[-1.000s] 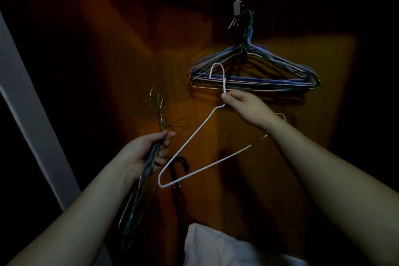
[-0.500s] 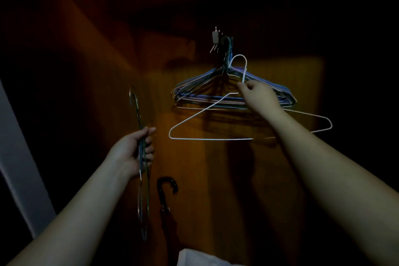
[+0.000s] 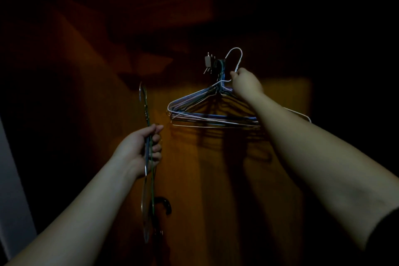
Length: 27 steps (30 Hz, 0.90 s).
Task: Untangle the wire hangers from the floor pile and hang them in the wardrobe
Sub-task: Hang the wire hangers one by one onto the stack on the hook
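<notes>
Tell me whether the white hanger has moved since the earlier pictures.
Yes. The white hanger has risen toward the wall hook: earlier its hook sat below the hung bunch, now it reaches hook height.

hung hangers (image 3: 212,112) centre on wall hook (image 3: 220,65) | held bundle (image 3: 148,157) left | umbrella handle (image 3: 164,204), probably, below

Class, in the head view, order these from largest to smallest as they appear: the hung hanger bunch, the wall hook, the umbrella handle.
1. Hung hanger bunch
2. Umbrella handle
3. Wall hook, though it is farther away, so its true size is unsure.
</notes>
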Available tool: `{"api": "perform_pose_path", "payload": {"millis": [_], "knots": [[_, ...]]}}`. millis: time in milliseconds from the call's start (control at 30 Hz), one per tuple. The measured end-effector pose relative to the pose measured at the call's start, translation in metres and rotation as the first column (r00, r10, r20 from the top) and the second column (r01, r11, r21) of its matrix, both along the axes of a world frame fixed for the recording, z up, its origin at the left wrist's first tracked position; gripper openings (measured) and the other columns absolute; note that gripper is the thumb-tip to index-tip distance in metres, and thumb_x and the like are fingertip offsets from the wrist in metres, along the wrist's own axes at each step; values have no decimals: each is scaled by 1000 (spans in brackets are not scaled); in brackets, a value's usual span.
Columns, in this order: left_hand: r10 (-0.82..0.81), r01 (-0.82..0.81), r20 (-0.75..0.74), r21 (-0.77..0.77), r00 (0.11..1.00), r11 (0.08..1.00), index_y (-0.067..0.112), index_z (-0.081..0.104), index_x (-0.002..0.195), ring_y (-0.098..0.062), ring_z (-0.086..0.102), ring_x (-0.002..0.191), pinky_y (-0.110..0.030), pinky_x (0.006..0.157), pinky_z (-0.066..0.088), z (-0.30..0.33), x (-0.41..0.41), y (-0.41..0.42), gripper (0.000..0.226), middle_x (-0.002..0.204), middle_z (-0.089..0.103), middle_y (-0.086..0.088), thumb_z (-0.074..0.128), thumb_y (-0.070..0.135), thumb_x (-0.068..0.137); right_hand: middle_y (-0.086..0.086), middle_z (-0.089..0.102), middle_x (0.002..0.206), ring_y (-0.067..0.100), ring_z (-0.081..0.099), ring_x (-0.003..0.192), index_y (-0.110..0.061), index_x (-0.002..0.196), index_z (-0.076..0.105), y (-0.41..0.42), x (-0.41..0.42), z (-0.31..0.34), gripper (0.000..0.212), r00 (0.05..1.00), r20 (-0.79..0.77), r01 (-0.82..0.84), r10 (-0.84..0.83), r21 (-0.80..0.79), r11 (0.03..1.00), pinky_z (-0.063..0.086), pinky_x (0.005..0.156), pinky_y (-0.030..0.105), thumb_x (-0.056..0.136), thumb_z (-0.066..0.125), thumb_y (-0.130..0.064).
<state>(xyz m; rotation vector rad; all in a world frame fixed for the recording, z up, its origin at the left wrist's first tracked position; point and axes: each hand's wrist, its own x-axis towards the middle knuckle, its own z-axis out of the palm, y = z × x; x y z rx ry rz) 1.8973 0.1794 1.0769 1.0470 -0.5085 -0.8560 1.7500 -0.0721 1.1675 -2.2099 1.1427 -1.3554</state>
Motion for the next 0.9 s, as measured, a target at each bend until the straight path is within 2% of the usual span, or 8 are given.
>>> {"api": "perform_pose_path", "payload": {"millis": [67,167,267,433,533,633,767,900], "knots": [[-4,4,9,-4,1000,1000,15,63,96,-6,35,36,-15,34,24,3,-1,-1,17,50,43,6,49,26,99,13,59,119,33,57,110,-9,125,53,3,5,9,38,999,-45,4,-5,-20,1000,48,87,42,105,33,-34],[-4,4,3,-5,1000,1000,15,63,95,-6,35,36,-14,33,24,5,1,-1,18,52,43,6,50,26,99,9,62,108,28,60,100,-12,121,54,1,13,16,37,1000,-24,11,-11,-20,1000,48,79,39,103,38,-40],[-9,9,-12,-1,1000,1000,14,63,95,-6,36,36,-14,32,25,3,6,0,19,52,44,6,50,27,99,7,63,105,26,61,99,-14,120,55,0,22,13,37,1000,-19,-10,9,-15,1000,51,84,44,101,41,-43],[-29,20,182,54,983,998,14,52,83,-4,43,30,-16,29,33,3,14,-4,29,41,48,7,38,26,104,6,63,102,25,61,95,-13,118,56,0,29,6,35,999,-9,-50,50,-43,998,52,83,43,101,41,-40],[-60,52,178,45,982,998,15,52,80,-5,39,31,-16,30,31,-1,24,-7,31,42,45,7,37,28,104,3,61,98,24,62,92,-15,119,56,3,33,5,34,999,-29,-43,41,-65,997,53,81,43,101,41,-40],[-95,88,162,45,982,995,18,55,81,-5,37,35,-17,31,29,-7,37,-11,30,48,44,7,41,33,103,7,64,104,27,62,96,-14,119,57,4,35,1,36,998,-51,-37,33,-69,997,51,81,41,102,39,-40],[-120,109,163,73,979,991,19,59,88,-8,43,38,-20,32,35,-13,49,-19,21,52,50,6,48,34,98,13,64,108,32,61,100,-7,117,58,3,37,-8,39,997,-82,-18,10,-106,994,45,74,36,105,34,-36],[-143,135,139,67,980,989,18,56,84,-8,40,36,-19,32,32,-17,47,-22,23,49,46,5,48,35,97,13,61,115,32,59,106,-8,125,56,6,36,-13,38,992,-129,-21,3,-140,990,50,82,40,106,31,-29]]}}
